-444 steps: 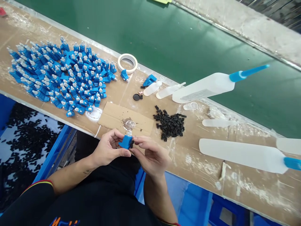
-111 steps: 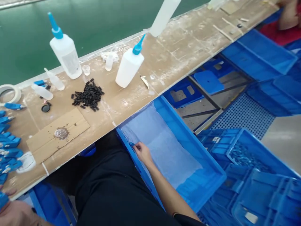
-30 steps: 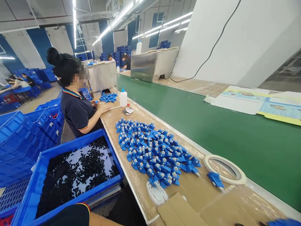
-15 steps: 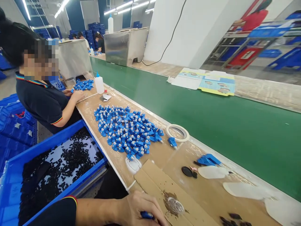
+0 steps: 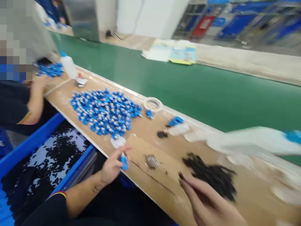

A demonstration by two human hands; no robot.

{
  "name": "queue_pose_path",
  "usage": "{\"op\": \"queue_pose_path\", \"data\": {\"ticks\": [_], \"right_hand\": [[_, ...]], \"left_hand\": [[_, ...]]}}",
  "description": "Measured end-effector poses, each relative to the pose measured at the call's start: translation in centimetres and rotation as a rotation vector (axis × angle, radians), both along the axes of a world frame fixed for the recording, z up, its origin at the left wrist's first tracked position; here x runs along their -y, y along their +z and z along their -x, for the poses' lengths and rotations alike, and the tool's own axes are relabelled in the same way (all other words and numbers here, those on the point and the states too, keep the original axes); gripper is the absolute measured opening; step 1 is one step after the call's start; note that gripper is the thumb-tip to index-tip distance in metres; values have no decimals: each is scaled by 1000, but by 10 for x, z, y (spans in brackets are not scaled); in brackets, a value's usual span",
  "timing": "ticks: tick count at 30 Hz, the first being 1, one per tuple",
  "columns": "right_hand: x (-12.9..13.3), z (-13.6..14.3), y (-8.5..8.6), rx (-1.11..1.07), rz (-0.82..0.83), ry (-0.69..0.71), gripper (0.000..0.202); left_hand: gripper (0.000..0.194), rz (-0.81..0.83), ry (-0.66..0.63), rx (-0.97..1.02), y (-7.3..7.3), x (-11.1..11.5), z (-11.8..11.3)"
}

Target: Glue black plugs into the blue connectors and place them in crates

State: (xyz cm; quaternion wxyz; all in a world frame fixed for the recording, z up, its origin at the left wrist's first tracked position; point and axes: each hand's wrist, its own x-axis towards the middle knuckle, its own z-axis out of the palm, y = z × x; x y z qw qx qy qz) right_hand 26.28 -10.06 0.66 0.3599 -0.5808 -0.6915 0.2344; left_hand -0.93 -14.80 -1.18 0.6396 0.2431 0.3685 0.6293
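Note:
My left hand (image 5: 113, 166) is closed around a small blue plastic part (image 5: 124, 161), held over the table's near edge. Between the thumb and fingertips of my right hand (image 5: 202, 194) is a small black piece (image 5: 181, 175), slightly blurred. A heap of black strips (image 5: 213, 175) lies just beyond that hand. Between my hands, a cardboard sheet (image 5: 138, 147) carries a clear, glossy blob (image 5: 151, 161) with dark smears around it. Many blue parts with white tips (image 5: 103, 110) are spread in a pile past my left hand.
A tape roll (image 5: 153, 104) lies by the green belt (image 5: 131, 72). White bottles, one large bottle (image 5: 254, 139) among them, lie along the right back edge. Left, a blue crate (image 5: 30, 141) holds black pieces. A co-worker's arm (image 5: 35, 100) reaches onto the table; an upright bottle (image 5: 69, 66) stands nearby.
The view has swung right and down. My right hand has come into view with a black piece, and the black strip heap shows more fully. My left hand still holds the blue part.

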Motion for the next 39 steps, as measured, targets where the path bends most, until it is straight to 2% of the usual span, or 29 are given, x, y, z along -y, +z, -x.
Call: {"op": "queue_pose_path", "data": {"ticks": [2, 6, 11, 14, 17, 31, 35, 37, 39], "right_hand": [[-4, 0, 2, 56, -80, 3, 21], [-12, 12, -2, 148, -168, 155, 15], [-18, 29, -2, 274, -224, 293, 17], [-24, 34, -3, 343, -268, 358, 17], [-30, 36, -3, 410, -282, 409, 16], [-29, 37, -3, 447, -292, 476, 16], [-27, 35, 3, 364, -278, 463, 16], [-23, 34, 8, 200, -211, 384, 14], [-17, 33, 12, -78, -90, 259, 11]], "left_hand": [[59, 60, 31, -4, -1, -4, 9], [53, 94, -29, -33, -6, -12, 20], [43, 66, -73, -75, -6, -10, 18], [30, 75, -86, -86, -7, -12, 16], [25, 78, -99, -74, -8, -12, 16], [25, 98, -139, -58, -8, -12, 10], [31, 84, -131, -67, -7, -13, 7], [39, 64, -142, -68, -6, -14, 4], [45, 33, -167, -77, -6, -15, 0]]}}
